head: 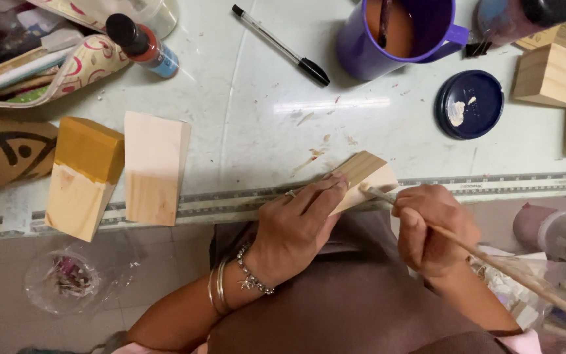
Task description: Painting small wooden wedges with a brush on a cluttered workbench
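Note:
My left hand (296,223) grips a small pale wooden block (363,176) at the table's front edge, fingers wrapped over its near side. My right hand (432,226) holds a thin wooden paintbrush (506,272); the brush tip touches the block's upper face, and the long handle runs off to the lower right. Bracelets circle my left wrist.
Two larger wooden blocks lie at left, one partly painted mustard yellow (83,176), one bare (155,167). A purple mug (401,33), a black pen (282,46), a dark blue lid (470,103), a paint bottle (142,44) and more blocks (550,75) sit farther back.

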